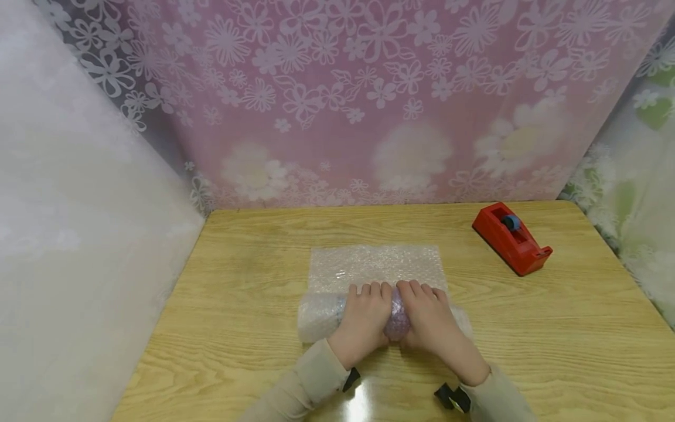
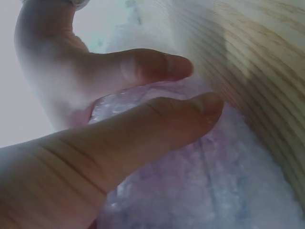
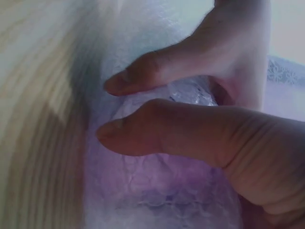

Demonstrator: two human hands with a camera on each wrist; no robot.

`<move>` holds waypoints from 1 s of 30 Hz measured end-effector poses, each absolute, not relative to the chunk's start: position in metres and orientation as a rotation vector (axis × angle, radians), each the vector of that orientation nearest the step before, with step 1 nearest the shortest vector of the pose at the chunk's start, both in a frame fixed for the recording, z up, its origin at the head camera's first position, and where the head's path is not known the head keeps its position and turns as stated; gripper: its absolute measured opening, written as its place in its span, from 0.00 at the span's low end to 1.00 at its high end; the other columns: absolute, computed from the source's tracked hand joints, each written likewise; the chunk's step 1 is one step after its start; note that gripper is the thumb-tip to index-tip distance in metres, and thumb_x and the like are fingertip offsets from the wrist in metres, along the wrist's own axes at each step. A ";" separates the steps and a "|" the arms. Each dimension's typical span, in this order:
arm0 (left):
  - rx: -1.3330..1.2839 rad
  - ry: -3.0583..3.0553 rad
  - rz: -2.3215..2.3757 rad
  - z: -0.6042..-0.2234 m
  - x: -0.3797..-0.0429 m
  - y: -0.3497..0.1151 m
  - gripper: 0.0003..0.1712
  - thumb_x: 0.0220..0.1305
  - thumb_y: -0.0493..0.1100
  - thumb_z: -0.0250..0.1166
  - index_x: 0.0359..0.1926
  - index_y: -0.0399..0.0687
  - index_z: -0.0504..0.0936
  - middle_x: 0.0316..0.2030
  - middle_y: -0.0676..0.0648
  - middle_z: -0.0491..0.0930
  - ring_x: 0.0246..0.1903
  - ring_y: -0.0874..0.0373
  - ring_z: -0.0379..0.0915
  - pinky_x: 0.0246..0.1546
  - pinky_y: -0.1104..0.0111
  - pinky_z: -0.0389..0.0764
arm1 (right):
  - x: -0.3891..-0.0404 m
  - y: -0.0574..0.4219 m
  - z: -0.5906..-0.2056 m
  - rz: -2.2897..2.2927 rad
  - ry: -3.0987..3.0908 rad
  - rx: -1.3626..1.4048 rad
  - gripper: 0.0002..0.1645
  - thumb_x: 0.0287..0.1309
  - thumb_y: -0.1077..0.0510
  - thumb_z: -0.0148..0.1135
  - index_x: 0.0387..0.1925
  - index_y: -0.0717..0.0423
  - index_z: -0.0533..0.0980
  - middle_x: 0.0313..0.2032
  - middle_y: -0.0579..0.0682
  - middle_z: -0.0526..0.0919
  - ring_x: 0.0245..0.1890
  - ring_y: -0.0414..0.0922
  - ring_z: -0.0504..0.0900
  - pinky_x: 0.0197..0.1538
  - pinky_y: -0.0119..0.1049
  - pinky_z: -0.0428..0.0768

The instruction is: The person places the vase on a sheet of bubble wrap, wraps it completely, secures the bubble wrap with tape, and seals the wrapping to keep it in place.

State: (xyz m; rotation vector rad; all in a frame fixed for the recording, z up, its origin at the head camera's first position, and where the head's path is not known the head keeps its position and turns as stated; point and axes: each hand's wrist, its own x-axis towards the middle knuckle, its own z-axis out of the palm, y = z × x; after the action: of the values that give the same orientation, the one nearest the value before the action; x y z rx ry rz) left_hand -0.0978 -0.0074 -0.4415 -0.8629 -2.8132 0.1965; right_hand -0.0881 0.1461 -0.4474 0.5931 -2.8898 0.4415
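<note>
A sheet of clear bubble wrap [image 1: 374, 264] lies on the wooden table, its near part rolled round a purplish object [image 1: 398, 316] that shows through the layers. My left hand [image 1: 365, 319] grips the roll [image 1: 318, 316] just left of its middle, fingers over the far side. Close beside it, my right hand [image 1: 429, 319] holds the roll in the same way. The wrist views show the left thumb [image 2: 162, 121] and right thumb [image 3: 162, 126] side by side along the near face of the wrap. Most of the wrapped object is hidden by hands and wrap.
A red tape dispenser [image 1: 508, 240] with a blue core stands at the back right of the table [image 1: 237, 281]. Flower-patterned cloth [image 1: 337, 117] hangs behind the table's far edge. A pale sheet [image 1: 79, 234] borders the left side, another patterned cloth the right.
</note>
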 end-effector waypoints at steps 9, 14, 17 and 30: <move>-0.861 -2.869 0.136 -0.444 -0.105 -0.010 0.55 0.22 0.68 0.83 0.50 0.44 0.73 0.37 0.48 0.78 0.36 0.55 0.77 0.37 0.60 0.75 | -0.099 0.148 -0.441 0.514 -2.998 0.634 0.54 0.12 0.52 0.84 0.52 0.62 0.71 0.44 0.58 0.79 0.44 0.59 0.78 0.47 0.63 0.73; -0.861 -2.909 0.083 -0.446 -0.110 -0.009 0.56 0.20 0.67 0.84 0.52 0.46 0.72 0.39 0.47 0.78 0.39 0.54 0.76 0.38 0.60 0.75 | -0.107 0.153 -0.443 0.564 -3.043 0.656 0.55 0.11 0.51 0.84 0.52 0.60 0.71 0.43 0.55 0.79 0.42 0.56 0.78 0.45 0.60 0.74; -0.856 -2.928 0.069 -0.447 -0.115 -0.007 0.55 0.19 0.66 0.84 0.50 0.48 0.71 0.38 0.47 0.78 0.38 0.54 0.76 0.37 0.61 0.74 | -0.111 0.156 -0.444 0.596 -3.075 0.671 0.56 0.12 0.50 0.84 0.53 0.60 0.71 0.43 0.54 0.79 0.43 0.55 0.78 0.44 0.60 0.75; -0.845 -3.075 -0.007 -0.439 -0.120 -0.004 0.54 0.18 0.67 0.85 0.47 0.49 0.71 0.35 0.47 0.78 0.35 0.54 0.77 0.34 0.63 0.75 | -0.122 0.162 -0.437 0.760 -3.151 0.795 0.52 0.13 0.52 0.84 0.51 0.57 0.71 0.39 0.46 0.77 0.40 0.45 0.76 0.39 0.53 0.76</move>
State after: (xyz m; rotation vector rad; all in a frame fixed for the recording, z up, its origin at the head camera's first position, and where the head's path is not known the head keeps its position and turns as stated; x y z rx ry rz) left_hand -0.1195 -0.0041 -0.4390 -0.8454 -3.0752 -0.0069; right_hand -0.1223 0.1624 -0.4372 0.7953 -3.1510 0.7601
